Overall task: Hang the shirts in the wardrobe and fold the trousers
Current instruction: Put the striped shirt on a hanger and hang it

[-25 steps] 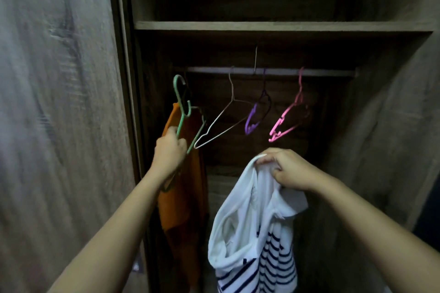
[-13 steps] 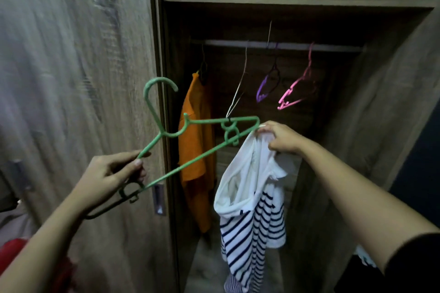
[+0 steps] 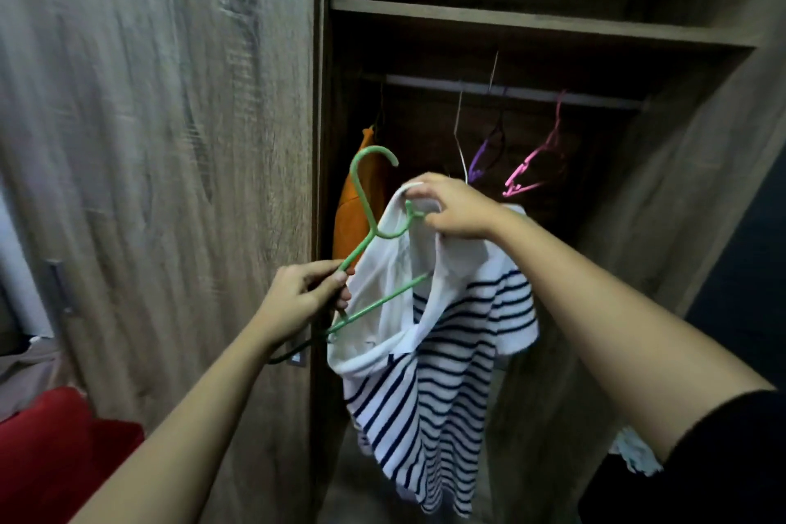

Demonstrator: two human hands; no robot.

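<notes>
Threading step: my left hand grips green plastic hanger; right hand pinches white navy-striped cotton shirt collar. Feed hanger arm through neck, keep collar spread.

The wardrobe stands open, its wood-grain door on the left. Under a shelf runs a pale rail. From the rail hang an orange garment at the left end, then a thin white wire hanger, a purple hanger and a pink hanger side by side, all three bare
</notes>
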